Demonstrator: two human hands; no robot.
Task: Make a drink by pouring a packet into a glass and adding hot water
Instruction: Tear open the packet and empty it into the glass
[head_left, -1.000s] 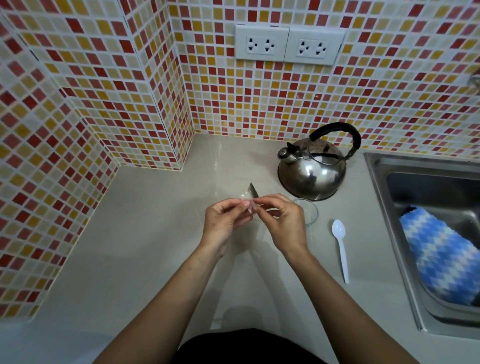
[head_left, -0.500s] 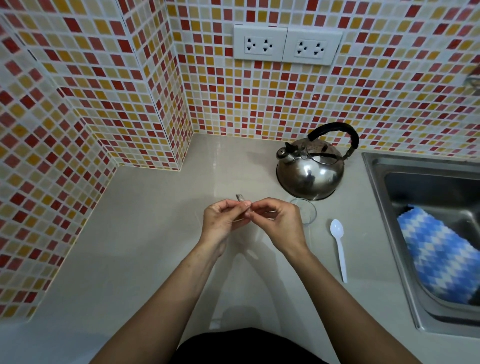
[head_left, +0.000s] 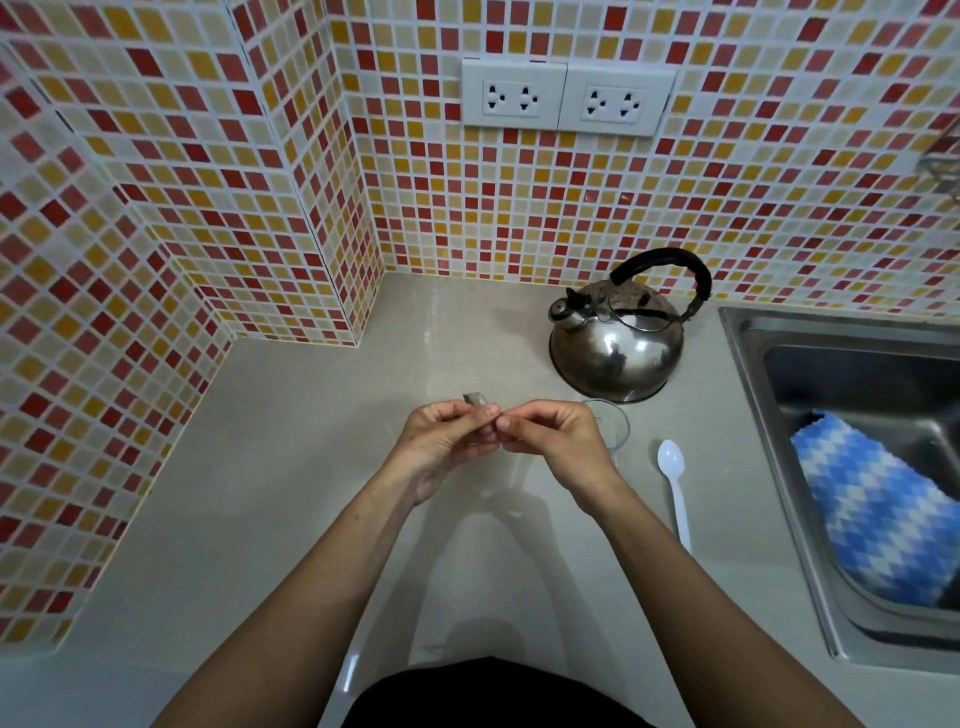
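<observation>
A small grey packet (head_left: 475, 400) is pinched between my left hand (head_left: 447, 441) and my right hand (head_left: 556, 441) above the middle of the counter. Only its top corner shows over my left fingers. Both hands' fingertips meet at the packet. Just right of my right hand stands a clear glass (head_left: 613, 426), partly hidden by the hand. Behind the glass sits a steel kettle (head_left: 618, 348) with a black handle, against the tiled wall.
A white plastic spoon (head_left: 675, 488) lies on the counter (head_left: 291, 493) right of the glass. A steel sink (head_left: 769, 405) at the right holds a blue-and-white cloth (head_left: 878, 525). Tiled walls enclose the left and back. Two wall sockets (head_left: 566, 98) hang above.
The packet stood taller above my fingers a second ago; now only a short corner shows. Both hands have stayed together in nearly the same place.
</observation>
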